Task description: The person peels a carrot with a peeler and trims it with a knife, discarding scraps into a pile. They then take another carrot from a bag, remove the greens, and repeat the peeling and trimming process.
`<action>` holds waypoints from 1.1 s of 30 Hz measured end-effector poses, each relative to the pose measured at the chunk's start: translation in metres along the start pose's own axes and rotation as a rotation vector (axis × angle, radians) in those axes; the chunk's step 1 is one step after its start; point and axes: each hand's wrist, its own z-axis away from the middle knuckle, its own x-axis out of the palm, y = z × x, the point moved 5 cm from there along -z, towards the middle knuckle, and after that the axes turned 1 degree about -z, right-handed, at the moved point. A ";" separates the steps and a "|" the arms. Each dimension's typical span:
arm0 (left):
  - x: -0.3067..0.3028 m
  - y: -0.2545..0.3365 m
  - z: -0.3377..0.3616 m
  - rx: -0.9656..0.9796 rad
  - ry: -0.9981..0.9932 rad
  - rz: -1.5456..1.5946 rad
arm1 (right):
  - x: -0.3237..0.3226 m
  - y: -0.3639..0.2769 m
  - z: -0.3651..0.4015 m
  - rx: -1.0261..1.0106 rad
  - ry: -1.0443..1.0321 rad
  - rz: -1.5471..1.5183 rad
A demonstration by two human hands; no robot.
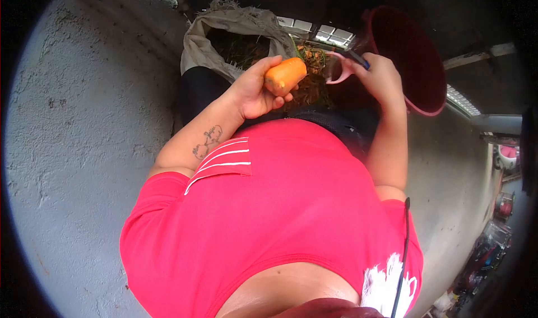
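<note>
My left hand is wrapped around a thick orange carrot, with its blunt end toward my palm and the fingers curled underneath. My right hand grips a pink Y-shaped peeler by its handle, its forked head turned toward the carrot but apart from it. A dark blue, stick-like piece shows by my right fingertips. Orange and green scraps lie below, between the two hands.
An open woven sack with plant scraps inside stands at the upper left. A large dark red bucket is beyond my right hand. A rough grey wall runs along the left, and assorted items sit at the far right.
</note>
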 end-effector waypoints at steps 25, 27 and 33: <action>0.008 0.003 0.005 -0.049 -0.082 0.116 | 0.018 0.020 -0.014 0.085 -0.035 0.068; 0.001 0.000 -0.006 -0.052 -0.112 0.126 | 0.012 -0.004 -0.004 -0.057 -0.017 -0.058; -0.014 -0.019 -0.037 0.018 -0.118 0.147 | 0.013 -0.077 0.021 -0.336 -0.087 -0.047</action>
